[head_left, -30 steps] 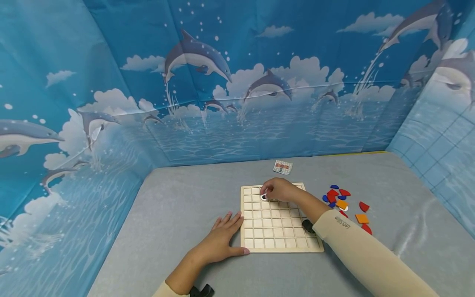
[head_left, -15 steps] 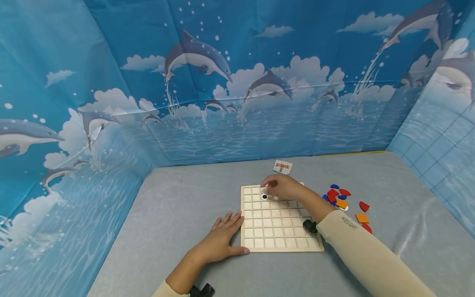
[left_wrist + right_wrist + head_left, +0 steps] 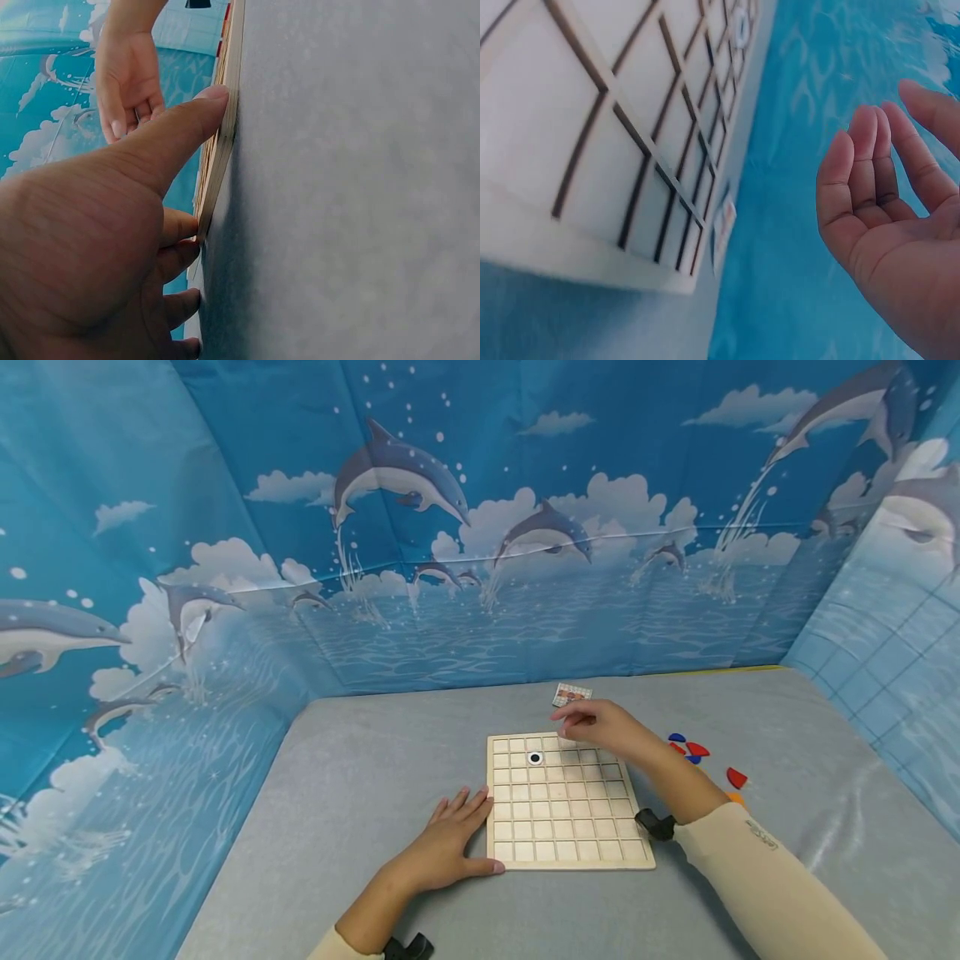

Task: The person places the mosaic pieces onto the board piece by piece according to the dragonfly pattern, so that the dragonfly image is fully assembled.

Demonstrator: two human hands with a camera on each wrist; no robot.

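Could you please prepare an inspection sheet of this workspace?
Surface: grey tabletop.
Job's things: gridded wooden board; white piece with black centre in one cell; patterned card beyond the board.
Clutter: loose red, blue and orange pieces at right, partly hidden by the right forearm.
Hands: left hand touches the board's left edge; right hand, holding nothing, is above its far side.
Cables: nothing seen.
Surroundings: dolphin-print curtain behind and at both sides.

A screened-off nook, this — blue sheeting (image 3: 480, 627) with a dolphin-and-sea print hangs behind and on both sides, creases showing, walling in a grey, cloth-like work surface (image 3: 360, 760). Home, office or studio beyond it? Can't call that one — the sheeting fills the whole background.
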